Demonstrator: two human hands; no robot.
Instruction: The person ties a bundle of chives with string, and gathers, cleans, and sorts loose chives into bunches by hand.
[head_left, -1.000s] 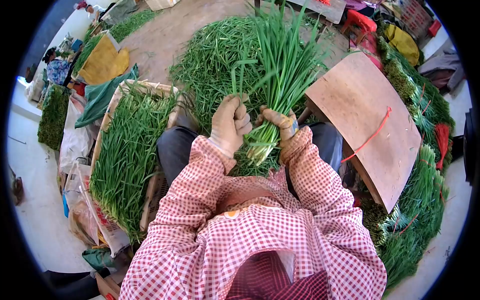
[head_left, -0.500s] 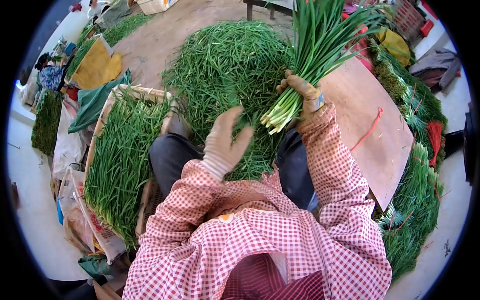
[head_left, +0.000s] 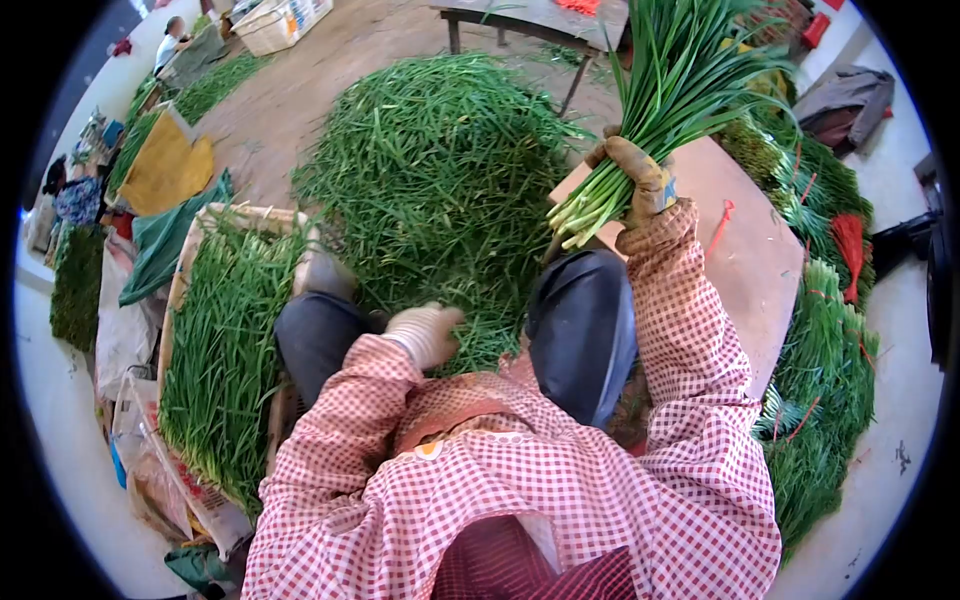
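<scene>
My right hand (head_left: 640, 178), in a stained work glove, is closed around a bunch of Chinese chives (head_left: 680, 90). The pale cut ends point down and left, and the green leaves fan out to the upper right. Low by my left knee is my left hand (head_left: 430, 335), in a light knitted glove, at the near edge of a big loose pile of green leaves (head_left: 430, 170). Its fingers are blurred and partly turned away, so their grip is unclear.
A crate (head_left: 185, 235) packed with chives stands on my left. To my right lie a flat board (head_left: 750, 270) with a red tie (head_left: 720, 225), stacked tied bunches (head_left: 825, 390) and a hank of red ties (head_left: 848, 255). A low table (head_left: 520, 22) stands ahead; a person (head_left: 172, 45) sits far left.
My left hand has dropped down towards my lap, from raised with its fingers spread. My right hand still holds the chives, now slightly farther right in view. The view has shifted a little.
</scene>
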